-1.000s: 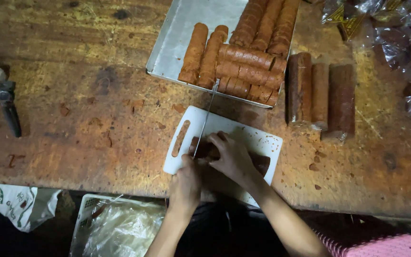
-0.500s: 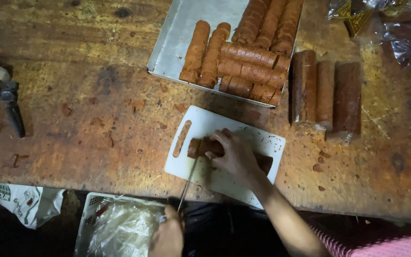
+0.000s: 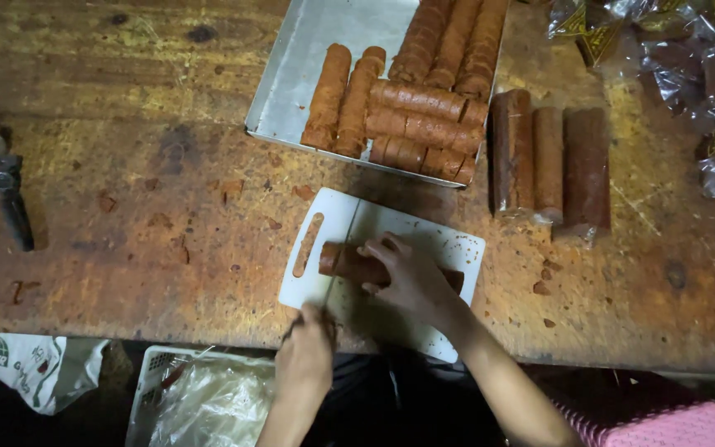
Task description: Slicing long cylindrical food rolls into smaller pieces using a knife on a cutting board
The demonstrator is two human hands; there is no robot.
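Note:
A brown roll [image 3: 337, 258] lies across a white cutting board [image 3: 448, 248] at the near edge of a worn wooden table. My right hand [image 3: 407, 273] presses down on the roll and covers most of it. My left hand [image 3: 308, 360] is at the board's near edge, closed around the handle of a knife [image 3: 352, 222]. Its thin blade runs away from me across the board, past the exposed left end of the roll.
A metal tray [image 3: 308, 58] behind the board holds several brown rolls [image 3: 424, 124]. Three wrapped rolls [image 3: 548, 157] lie to its right, with plastic packets [image 3: 688, 66] at the far right. A dark tool [image 3: 10, 207] sits at the left. Below the table edge is a white basket [image 3: 200, 401].
My left hand drew the knife back toward me, off the board, and has come forward again to the board's near edge. My right hand stays on the roll.

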